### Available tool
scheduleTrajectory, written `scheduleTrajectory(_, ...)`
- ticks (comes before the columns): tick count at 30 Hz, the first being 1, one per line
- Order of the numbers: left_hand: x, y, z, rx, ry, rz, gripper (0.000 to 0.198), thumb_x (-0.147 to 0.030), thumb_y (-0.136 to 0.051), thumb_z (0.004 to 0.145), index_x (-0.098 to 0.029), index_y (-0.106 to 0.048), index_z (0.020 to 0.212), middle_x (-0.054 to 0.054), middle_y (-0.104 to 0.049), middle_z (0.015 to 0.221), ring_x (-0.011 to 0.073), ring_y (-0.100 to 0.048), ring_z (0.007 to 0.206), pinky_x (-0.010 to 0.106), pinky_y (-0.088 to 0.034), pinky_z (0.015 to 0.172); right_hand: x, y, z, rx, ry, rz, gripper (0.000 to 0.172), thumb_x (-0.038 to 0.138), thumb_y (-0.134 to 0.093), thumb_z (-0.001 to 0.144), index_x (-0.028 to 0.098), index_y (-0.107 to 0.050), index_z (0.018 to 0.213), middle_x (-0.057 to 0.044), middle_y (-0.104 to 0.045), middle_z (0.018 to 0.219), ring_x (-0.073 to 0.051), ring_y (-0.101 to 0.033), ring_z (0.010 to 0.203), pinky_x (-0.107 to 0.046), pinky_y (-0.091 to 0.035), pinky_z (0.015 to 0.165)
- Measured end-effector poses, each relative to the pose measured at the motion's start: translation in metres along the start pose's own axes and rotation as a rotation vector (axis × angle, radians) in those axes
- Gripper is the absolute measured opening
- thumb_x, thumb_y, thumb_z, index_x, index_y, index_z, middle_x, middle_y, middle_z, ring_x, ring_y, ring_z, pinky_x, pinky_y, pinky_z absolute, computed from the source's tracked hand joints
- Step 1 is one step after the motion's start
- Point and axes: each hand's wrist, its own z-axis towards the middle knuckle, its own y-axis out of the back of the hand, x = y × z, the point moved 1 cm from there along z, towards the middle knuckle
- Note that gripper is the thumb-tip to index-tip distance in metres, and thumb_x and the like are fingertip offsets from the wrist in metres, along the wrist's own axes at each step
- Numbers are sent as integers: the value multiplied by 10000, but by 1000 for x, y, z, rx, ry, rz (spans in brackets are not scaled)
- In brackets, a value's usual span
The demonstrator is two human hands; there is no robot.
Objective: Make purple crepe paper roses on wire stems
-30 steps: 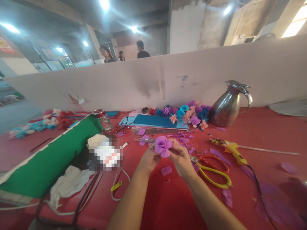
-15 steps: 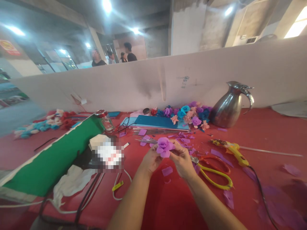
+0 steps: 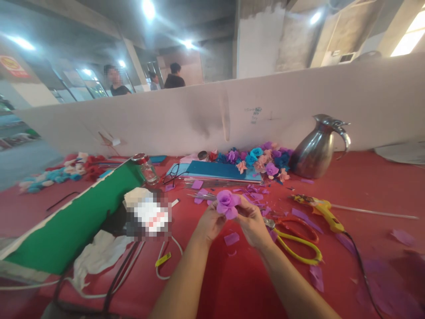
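Note:
A purple paper flower (image 3: pixel 227 204) with layered petals is held up over the red tabletop, between my two hands. From its left side my left hand (image 3: pixel 211 223) grips it, the fingertips partly hidden behind the bloom. My right hand (image 3: pixel 250 220) pinches the petals from the right with thumb and fingers. Purple paper scraps (image 3: pixel 231 238) lie below and around the hands. Just right of my right hand are scissors with a yellow and a red handle (image 3: pixel 300 248). Thin stems (image 3: pixel 202 196) lie behind the flower to the left.
Finished paper flowers (image 3: pixel 262 160) are heaped at the back, beside a steel jug (image 3: pixel 314 148). A yellow glue gun (image 3: pixel 327 213) with a cord lies right. On the left are a green board (image 3: pixel 76 217), a glass jar (image 3: pixel 146 169), crumpled tissue (image 3: pixel 99 254) and cables. Glasses (image 3: pixel 172 175) rest near blue sheets (image 3: pixel 215 168).
The flower has turned slightly in my fingers, its petals now facing a little differently. Both hands stay in nearly the same spot. People in the background have shifted.

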Motion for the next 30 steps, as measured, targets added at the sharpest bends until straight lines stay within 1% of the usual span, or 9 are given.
scheduleTrajectory(3,1,2,3,46,-49,-20,234,-198,-834,500,-182,-680,676,-17,-675,671,105,-585,636,219,-466,661,0,1,2,-16,3,9,270,303,-783,662,275,-732,926,-39,-631,1031,-223,-558,1008,-366,-440,916)
scheduleTrajectory(6,2,3,5,47,-62,-43,258,-209,-841,495,-177,-696,707,-6,-692,702,106,-597,673,219,-462,696,-1,2,3,-39,-1,11,252,303,-780,666,281,-737,914,-34,-630,1019,-215,-562,1000,-370,-432,930)
scheduleTrajectory(9,3,3,5,41,-33,-44,279,-190,-851,457,-157,-694,685,-1,-686,681,95,-589,646,215,-458,685,-4,4,3,-43,-13,-7,206,325,-774,671,283,-746,871,-25,-637,978,-203,-573,955,-356,-439,908)
scheduleTrajectory(13,1,4,3,28,4,-6,271,-151,-848,434,-134,-685,650,3,-666,649,75,-561,593,197,-439,638,-7,7,3,3,-25,-31,190,346,-778,660,277,-752,835,-26,-635,950,-208,-568,930,-351,-453,865)
scheduleTrajectory(17,-1,2,0,40,23,4,258,-135,-837,439,-152,-696,655,1,-664,646,88,-560,593,208,-432,628,-5,9,1,56,-5,-72,175,357,-754,690,278,-751,846,-37,-634,954,-218,-557,948,-358,-451,864)
scheduleTrajectory(19,0,0,-1,65,22,20,235,-140,-832,453,-153,-698,645,4,-660,633,98,-553,590,223,-431,635,-5,9,0,48,8,-66,171,345,-749,696,279,-748,853,-38,-634,954,-216,-560,936,-348,-456,840)
scheduleTrajectory(22,2,-3,0,91,18,32,212,-140,-834,457,-148,-688,611,1,-643,601,99,-533,580,238,-425,657,-7,9,-1,3,15,-30,176,315,-744,700,279,-741,872,-34,-636,951,-208,-565,914,-338,-455,820)
scheduleTrajectory(27,4,-3,2,72,-30,38,224,-168,-843,457,-142,-682,611,-9,-612,555,87,-490,537,239,-383,614,-12,11,1,-21,-40,-25,119,284,-727,713,259,-738,829,-21,-652,897,-188,-565,865,-317,-446,796)
scheduleTrajectory(30,4,-3,2,59,-40,38,212,-189,-842,452,-144,-655,539,-11,-592,523,89,-477,517,250,-373,606,-14,15,2,-46,-60,-29,129,287,-731,706,247,-737,828,-25,-662,913,-193,-564,888,-322,-441,811)
